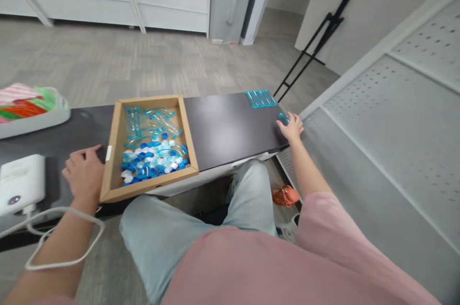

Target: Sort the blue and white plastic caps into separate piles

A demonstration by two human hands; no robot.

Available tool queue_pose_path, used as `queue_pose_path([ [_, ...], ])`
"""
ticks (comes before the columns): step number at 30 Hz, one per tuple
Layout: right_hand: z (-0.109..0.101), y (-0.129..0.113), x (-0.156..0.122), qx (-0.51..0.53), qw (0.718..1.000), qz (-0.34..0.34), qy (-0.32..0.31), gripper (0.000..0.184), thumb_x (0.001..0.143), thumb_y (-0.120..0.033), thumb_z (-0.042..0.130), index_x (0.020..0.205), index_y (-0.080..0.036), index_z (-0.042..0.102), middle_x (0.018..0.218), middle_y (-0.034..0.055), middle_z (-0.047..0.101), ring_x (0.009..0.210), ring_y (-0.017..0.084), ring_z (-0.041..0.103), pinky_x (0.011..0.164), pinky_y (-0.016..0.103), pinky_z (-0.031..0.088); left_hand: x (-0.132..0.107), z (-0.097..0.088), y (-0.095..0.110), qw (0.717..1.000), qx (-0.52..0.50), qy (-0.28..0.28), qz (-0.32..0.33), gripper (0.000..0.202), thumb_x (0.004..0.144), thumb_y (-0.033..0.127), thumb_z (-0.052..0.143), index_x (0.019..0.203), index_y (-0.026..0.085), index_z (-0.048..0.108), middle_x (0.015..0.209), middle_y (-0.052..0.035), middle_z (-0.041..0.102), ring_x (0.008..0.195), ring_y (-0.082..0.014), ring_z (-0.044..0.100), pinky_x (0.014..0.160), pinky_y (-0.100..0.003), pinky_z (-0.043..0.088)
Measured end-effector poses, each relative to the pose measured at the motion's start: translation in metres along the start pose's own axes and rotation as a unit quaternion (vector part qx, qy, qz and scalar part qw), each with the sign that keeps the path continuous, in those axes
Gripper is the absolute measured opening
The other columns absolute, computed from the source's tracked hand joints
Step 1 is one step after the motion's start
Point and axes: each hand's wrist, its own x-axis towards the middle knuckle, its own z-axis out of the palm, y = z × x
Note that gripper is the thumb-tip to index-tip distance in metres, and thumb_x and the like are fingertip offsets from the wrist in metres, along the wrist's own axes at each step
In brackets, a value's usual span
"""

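Observation:
At the right end of the dark table, my right hand point(292, 128) is closed around a clear teal plastic piece point(283, 118), partly hidden by the fingers. Just beyond it, several clear teal strips point(260, 98) lie side by side near the far edge. My left hand point(85, 171) rests on the tabletop with its fingers apart, holding nothing, beside the left wall of a shallow cardboard box point(190, 135). Inside the box, clear curved track pieces point(153, 123) fill the back. Blue, white and pale hexagonal pieces point(154, 159) are heaped in front.
A white power bank point(22, 183) with a white cable point(68, 263) looped over my left forearm sits at left. Behind it stands a white tray point(36, 124) of colourful items. A perforated panel point(388, 118) borders the table's right end. An orange bottle point(285, 196) is below.

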Motion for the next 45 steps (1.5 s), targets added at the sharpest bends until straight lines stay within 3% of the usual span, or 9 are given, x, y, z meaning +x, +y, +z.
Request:
queue_pose_path([
  [7, 0.010, 0.034, 0.013, -0.042, 0.997, -0.010, -0.062, 0.052, 0.106, -0.046, 0.061, 0.155, -0.026, 0.067, 0.167, 0.0188, 0.056, 0.150, 0.039, 0.049, 0.125, 0.056, 0.035, -0.003, 0.007, 0.006, 0.999, 0.026, 0.029, -0.036, 0.075, 0.107, 0.028, 0.011, 0.166, 0.009, 0.052, 0.163, -0.0310, 0.049, 0.157, -0.0391, 0.047, 0.122, -0.056, 0.042],
  [15, 0.032, -0.013, -0.025, 0.031, 0.995, -0.092, -0.037, 0.041, 0.107, -0.043, 0.061, 0.142, -0.025, 0.073, 0.154, 0.0203, 0.063, 0.143, 0.039, 0.057, 0.122, 0.057, 0.041, -0.007, -0.015, 0.011, 1.000, -0.009, -0.020, -0.003, 0.073, 0.116, 0.040, 0.014, 0.165, 0.002, 0.052, 0.160, -0.0342, 0.049, 0.147, -0.0456, 0.051, 0.117, -0.055, 0.043],
  [19, 0.052, -0.085, -0.063, 0.155, 0.952, -0.246, -0.091, 0.041, 0.110, -0.045, 0.056, 0.141, -0.027, 0.075, 0.149, 0.0170, 0.066, 0.141, 0.036, 0.063, 0.120, 0.053, 0.050, -0.008, -0.019, 0.006, 0.999, -0.041, -0.022, 0.021, 0.066, 0.118, 0.039, 0.023, 0.168, 0.004, 0.049, 0.162, -0.0339, 0.046, 0.146, -0.0420, 0.048, 0.117, -0.052, 0.039],
  [25, 0.082, -0.249, -0.133, 0.245, 0.846, -0.441, -0.174, 0.048, 0.107, -0.051, 0.067, 0.151, -0.032, 0.074, 0.157, 0.0109, 0.063, 0.150, 0.034, 0.057, 0.128, 0.053, 0.047, 0.003, -0.010, -0.002, 0.998, -0.049, -0.028, 0.009, 0.062, 0.116, 0.036, 0.040, 0.168, 0.005, 0.049, 0.162, -0.0321, 0.046, 0.145, -0.0394, 0.047, 0.114, -0.050, 0.038],
  [28, 0.092, -0.320, -0.152, 0.224, 0.835, -0.463, -0.197, 0.053, 0.109, -0.053, 0.066, 0.158, -0.032, 0.069, 0.162, 0.0108, 0.061, 0.152, 0.038, 0.054, 0.129, 0.058, 0.043, 0.009, -0.004, -0.002, 0.998, -0.055, -0.031, -0.002, 0.064, 0.116, 0.040, 0.038, 0.168, 0.004, 0.049, 0.162, -0.0321, 0.044, 0.148, -0.0419, 0.044, 0.118, -0.051, 0.035],
  [31, 0.100, -0.355, -0.155, 0.202, 0.839, -0.458, -0.213, 0.058, 0.110, -0.055, 0.064, 0.163, -0.032, 0.064, 0.165, 0.0118, 0.060, 0.151, 0.041, 0.053, 0.129, 0.063, 0.040, 0.011, -0.003, -0.003, 0.998, -0.058, -0.035, -0.004, 0.067, 0.116, 0.043, 0.035, 0.168, 0.003, 0.049, 0.162, -0.0324, 0.044, 0.148, -0.0438, 0.043, 0.120, -0.052, 0.034],
  [35, 0.104, -0.333, -0.133, 0.192, 0.863, -0.429, -0.187, 0.050, 0.113, -0.052, 0.057, 0.157, -0.029, 0.066, 0.162, 0.0131, 0.061, 0.150, 0.039, 0.053, 0.127, 0.061, 0.039, 0.005, -0.009, -0.003, 0.997, -0.060, -0.039, 0.006, 0.067, 0.116, 0.042, 0.035, 0.169, 0.004, 0.048, 0.164, -0.0316, 0.043, 0.149, -0.0454, 0.042, 0.121, -0.052, 0.035],
  [40, 0.097, -0.240, -0.072, 0.116, 0.931, -0.323, -0.128, 0.049, 0.108, -0.045, 0.060, 0.154, -0.028, 0.067, 0.165, 0.0149, 0.059, 0.153, 0.038, 0.050, 0.128, 0.061, 0.035, -0.004, -0.014, 0.000, 0.998, -0.049, -0.027, 0.032, 0.071, 0.117, 0.046, 0.025, 0.168, 0.003, 0.048, 0.163, -0.0319, 0.044, 0.150, -0.0461, 0.044, 0.122, -0.053, 0.037],
  [45, 0.075, -0.162, -0.001, 0.016, 0.983, -0.170, -0.071, 0.075, 0.104, -0.045, 0.059, 0.174, -0.023, 0.044, 0.184, 0.0190, 0.034, 0.166, 0.039, 0.034, 0.131, 0.061, 0.031, -0.001, -0.005, 0.002, 1.000, 0.021, 0.000, 0.000, 0.080, 0.115, 0.049, 0.006, 0.164, 0.008, 0.055, 0.159, -0.0292, 0.050, 0.148, -0.0440, 0.052, 0.117, -0.051, 0.045],
])
